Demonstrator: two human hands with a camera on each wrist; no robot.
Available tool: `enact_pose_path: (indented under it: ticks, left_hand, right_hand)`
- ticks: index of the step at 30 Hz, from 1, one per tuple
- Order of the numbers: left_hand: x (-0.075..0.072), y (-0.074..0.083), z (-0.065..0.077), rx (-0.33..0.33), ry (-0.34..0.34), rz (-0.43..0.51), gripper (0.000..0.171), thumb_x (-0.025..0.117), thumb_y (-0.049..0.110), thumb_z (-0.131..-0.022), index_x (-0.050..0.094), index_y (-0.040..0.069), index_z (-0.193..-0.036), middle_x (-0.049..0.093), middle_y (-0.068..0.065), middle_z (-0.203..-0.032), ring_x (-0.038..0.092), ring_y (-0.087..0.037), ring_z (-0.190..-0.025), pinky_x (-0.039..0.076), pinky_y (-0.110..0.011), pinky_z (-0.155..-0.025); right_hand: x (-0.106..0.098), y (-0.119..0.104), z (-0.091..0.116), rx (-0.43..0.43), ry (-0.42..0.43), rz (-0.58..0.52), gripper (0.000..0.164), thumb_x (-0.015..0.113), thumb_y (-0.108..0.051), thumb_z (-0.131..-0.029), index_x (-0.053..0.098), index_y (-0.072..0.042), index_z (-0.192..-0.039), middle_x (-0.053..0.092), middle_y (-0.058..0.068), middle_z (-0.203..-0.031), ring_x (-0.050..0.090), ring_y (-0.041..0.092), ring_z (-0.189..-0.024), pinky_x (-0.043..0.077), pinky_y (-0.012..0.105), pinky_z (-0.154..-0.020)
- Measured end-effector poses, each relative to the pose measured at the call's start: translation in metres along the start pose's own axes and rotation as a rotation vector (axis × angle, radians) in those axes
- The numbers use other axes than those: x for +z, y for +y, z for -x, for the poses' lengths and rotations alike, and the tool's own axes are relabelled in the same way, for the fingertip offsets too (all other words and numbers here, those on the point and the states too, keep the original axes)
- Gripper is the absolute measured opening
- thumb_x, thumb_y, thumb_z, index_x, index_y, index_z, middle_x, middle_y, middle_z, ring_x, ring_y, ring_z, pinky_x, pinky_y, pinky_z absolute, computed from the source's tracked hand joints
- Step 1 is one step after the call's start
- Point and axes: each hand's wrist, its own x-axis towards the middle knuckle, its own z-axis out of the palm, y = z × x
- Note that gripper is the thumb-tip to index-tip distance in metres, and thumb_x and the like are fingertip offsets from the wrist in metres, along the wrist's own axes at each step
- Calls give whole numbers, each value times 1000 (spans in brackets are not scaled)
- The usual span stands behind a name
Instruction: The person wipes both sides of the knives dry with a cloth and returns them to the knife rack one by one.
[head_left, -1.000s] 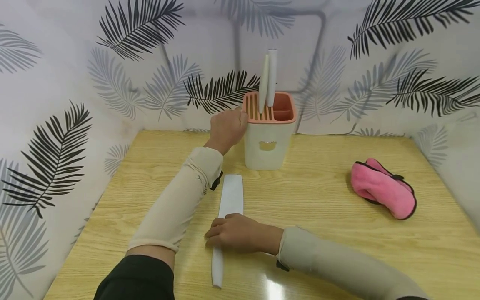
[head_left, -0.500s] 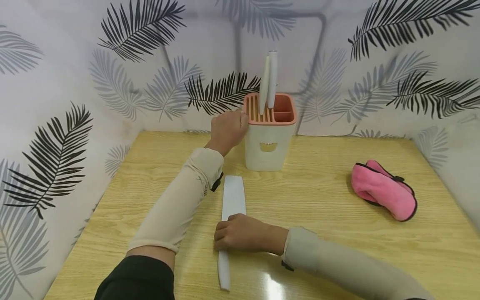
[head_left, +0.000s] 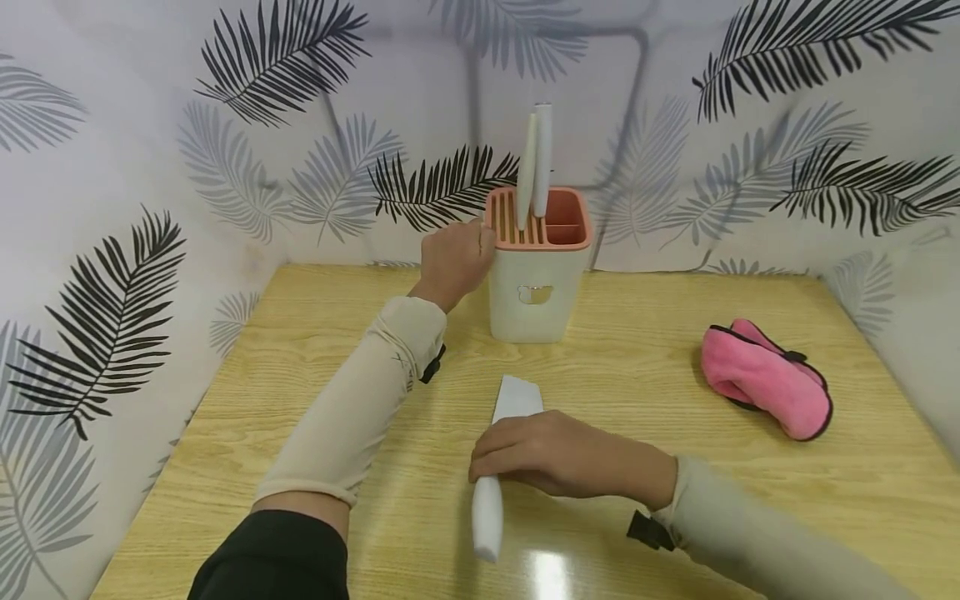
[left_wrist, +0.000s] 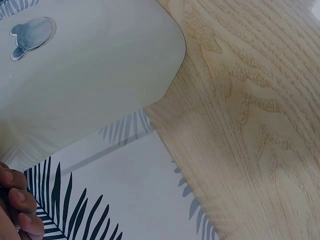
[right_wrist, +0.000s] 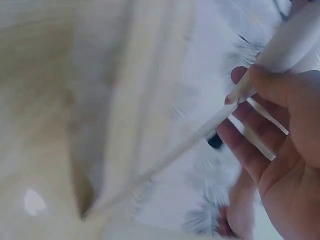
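My right hand (head_left: 558,457) pinches a white kitchen knife (head_left: 517,398) where the blade meets the handle. Its broad blade points away from me and its handle (head_left: 487,521) toward me. From the right wrist, the blade (right_wrist: 165,162) appears nearly edge-on, with thumb and fingertips at the handle's base. My left hand (head_left: 455,260) grips the left rim of a cream knife holder (head_left: 532,312) with a pink slotted top. Curled fingers (left_wrist: 25,205) show beside the holder's wall (left_wrist: 95,75) in the left wrist view. Two white-handled knives (head_left: 542,162) stand upright in its slots.
A folded pink cloth (head_left: 772,387) with black edging lies on the right of the wooden table (head_left: 637,350). Behind the table hangs a white backdrop (head_left: 420,83) with leaf prints. The holder's right side has open compartments (head_left: 566,221).
My right hand has lifted the knife from the table and carried it to the right, tilting it. The left hand, the holder and the cloth have stayed in place.
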Motion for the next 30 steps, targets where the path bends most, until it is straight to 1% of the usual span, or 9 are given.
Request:
enact_pose_path:
  ticks: [2,6,10,12,15,21,23,27,30]
  left_hand:
    - [-1,1,0,-4,-7,-3,39,17,26,-95,37,16,-63,33,0,-51,25,-15,-44,18,-29,-41]
    - [-3,1,0,-7,-16,11,41,17,26,-96,37,16,-62,33,0,-52,25,-15,-44,18,-29,-41]
    - [-2,2,1,-13,-16,25,41,16,27,-96,36,17,-61,34,0,-51,25,-15,-44,17,-29,-42]
    - [-1,1,1,-11,-6,13,42,16,27,-95,35,17,-60,33,1,-50,24,-15,-43,17,-28,-42]
    - [-1,2,1,-1,11,0,43,17,26,-95,34,17,-58,32,1,-49,22,-14,-43,16,-28,-41]
    - [1,2,0,7,27,-13,44,18,26,-96,34,17,-57,30,2,-48,22,-14,-41,17,-28,-40]
    - [1,2,0,7,28,-17,44,17,27,-96,34,17,-57,30,2,-48,22,-14,-42,17,-28,-40]
    - [1,2,-1,10,21,-20,44,16,27,-96,35,17,-58,31,1,-49,21,-14,-42,16,-28,-41]
    - [1,2,0,9,13,-17,44,16,27,-96,35,17,-57,30,1,-48,20,-14,-42,15,-28,-40]
  right_hand:
    - [-17,3,6,37,48,-124,27,54,-10,-93,60,-19,-118,62,-7,-115,57,6,-109,46,21,-95]
    - [-53,11,16,173,131,-347,30,57,-6,-90,59,-13,-120,64,-2,-116,58,9,-111,46,26,-97]
    - [-85,15,20,285,222,-465,30,62,2,-85,63,-7,-114,67,4,-111,63,12,-104,51,27,-89]
    - [-99,17,20,311,269,-462,30,64,4,-83,64,-6,-111,68,5,-107,65,12,-98,53,27,-83]
    - [-121,20,17,333,334,-408,30,66,5,-80,65,-6,-108,69,4,-103,67,10,-93,55,26,-77]
    - [-164,19,5,408,446,-192,33,72,5,-74,64,-4,-105,67,-13,-96,64,1,-89,55,21,-66]
    - [-175,18,-1,451,477,-158,34,74,4,-73,62,-2,-105,65,-17,-94,64,1,-85,54,20,-61]
    - [-189,19,-15,494,533,-159,35,73,4,-74,56,3,-105,64,-10,-87,64,6,-75,54,23,-56]
    - [-198,22,-24,556,552,-114,36,72,-2,-78,56,1,-110,63,-4,-83,63,7,-72,54,23,-54]
